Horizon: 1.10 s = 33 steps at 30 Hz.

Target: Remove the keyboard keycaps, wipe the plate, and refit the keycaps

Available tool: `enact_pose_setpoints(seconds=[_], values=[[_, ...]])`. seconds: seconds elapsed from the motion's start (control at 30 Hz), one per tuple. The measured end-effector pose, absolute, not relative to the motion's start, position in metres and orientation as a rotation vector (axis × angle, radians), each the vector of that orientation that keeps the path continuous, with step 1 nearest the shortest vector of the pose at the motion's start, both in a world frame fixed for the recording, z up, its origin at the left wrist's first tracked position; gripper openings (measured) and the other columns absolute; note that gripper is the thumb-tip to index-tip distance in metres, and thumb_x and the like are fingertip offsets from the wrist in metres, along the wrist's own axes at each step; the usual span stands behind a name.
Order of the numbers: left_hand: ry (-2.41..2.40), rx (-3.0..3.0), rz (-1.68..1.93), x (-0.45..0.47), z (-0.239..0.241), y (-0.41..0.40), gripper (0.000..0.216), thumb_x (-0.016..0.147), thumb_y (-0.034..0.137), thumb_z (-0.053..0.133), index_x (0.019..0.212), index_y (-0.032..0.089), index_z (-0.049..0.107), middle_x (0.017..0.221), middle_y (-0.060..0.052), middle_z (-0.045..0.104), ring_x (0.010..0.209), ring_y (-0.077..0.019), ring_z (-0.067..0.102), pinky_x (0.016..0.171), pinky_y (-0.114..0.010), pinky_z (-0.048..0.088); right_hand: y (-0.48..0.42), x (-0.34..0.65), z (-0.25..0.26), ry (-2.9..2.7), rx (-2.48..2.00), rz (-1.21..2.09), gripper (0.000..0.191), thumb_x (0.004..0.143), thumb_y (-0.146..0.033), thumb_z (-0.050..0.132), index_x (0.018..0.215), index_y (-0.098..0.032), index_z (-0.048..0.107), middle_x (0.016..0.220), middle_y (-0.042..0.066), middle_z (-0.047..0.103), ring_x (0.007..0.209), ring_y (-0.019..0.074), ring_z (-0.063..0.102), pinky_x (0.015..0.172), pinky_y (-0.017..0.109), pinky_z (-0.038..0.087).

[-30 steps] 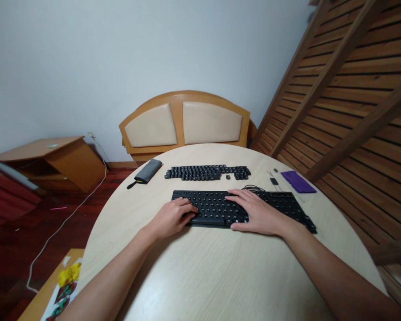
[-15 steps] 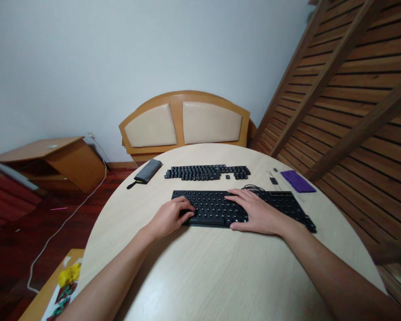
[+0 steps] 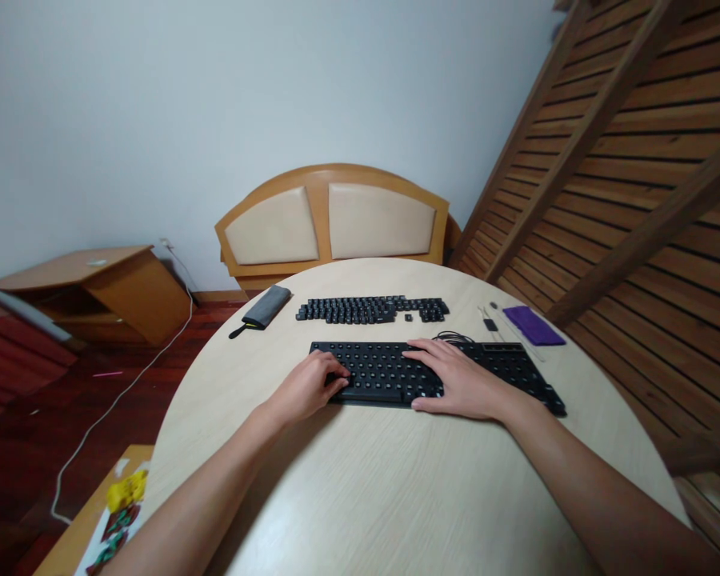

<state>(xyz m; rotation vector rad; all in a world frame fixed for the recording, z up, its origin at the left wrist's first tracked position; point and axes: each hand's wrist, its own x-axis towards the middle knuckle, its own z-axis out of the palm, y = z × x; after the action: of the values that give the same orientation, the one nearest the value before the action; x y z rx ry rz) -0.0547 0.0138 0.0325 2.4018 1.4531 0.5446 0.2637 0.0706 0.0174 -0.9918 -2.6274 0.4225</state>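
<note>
A black keyboard base [image 3: 384,370] with its keycaps taken off lies across the middle of the round pale table [image 3: 396,496]. My left hand [image 3: 306,388] rests on its left front part, fingers curled down onto it near the space bar. My right hand [image 3: 456,380] lies flat on the middle of the keyboard, fingers stretched out to the left. Behind the keyboard, the removed black keycaps [image 3: 372,309] are laid out in rows.
A grey pouch [image 3: 264,308] lies at the table's back left. A purple cloth [image 3: 534,324], small tools [image 3: 490,320] and a coiled black cable [image 3: 453,337] are at the back right. A wooden headboard [image 3: 330,220] stands behind the table, slatted wooden panels [image 3: 636,160] on the right, a cabinet [image 3: 96,288] on the left.
My left hand's fingers have curled in and drawn slightly back toward the keyboard's front edge. My right hand has hardly moved.
</note>
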Motion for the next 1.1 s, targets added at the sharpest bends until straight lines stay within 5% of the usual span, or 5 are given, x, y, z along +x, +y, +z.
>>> enact_pose_setpoints(seconds=[0.6, 1.1], values=[[1.537, 2.356, 0.676, -0.062, 0.033, 0.02, 0.026, 0.098, 0.033, 0.05, 0.096, 0.022, 0.074, 0.098, -0.006, 0.073, 0.093, -0.0214, 0.066, 0.085, -0.035, 0.052, 0.072, 0.265, 0.015, -2.625, -0.971, 0.41, 0.081, 0.075, -0.067, 0.069, 0.144, -0.029, 0.052, 0.155, 0.01, 0.042, 0.141, 0.0373, 0.039, 0.118, 0.059, 0.029], [2.105, 2.179, 0.601, -0.097, 0.015, 0.118, 0.028, 0.09, 0.026, 0.063, 0.117, 0.024, 0.07, 0.104, -0.004, 0.072, 0.088, -0.0198, 0.067, 0.077, -0.025, 0.049, 0.069, 0.263, 0.021, -2.638, -1.001, 0.41, 0.08, 0.075, -0.066, 0.07, 0.143, -0.027, 0.053, 0.155, 0.01, 0.042, 0.141, 0.0368, 0.038, 0.119, 0.056, 0.028]])
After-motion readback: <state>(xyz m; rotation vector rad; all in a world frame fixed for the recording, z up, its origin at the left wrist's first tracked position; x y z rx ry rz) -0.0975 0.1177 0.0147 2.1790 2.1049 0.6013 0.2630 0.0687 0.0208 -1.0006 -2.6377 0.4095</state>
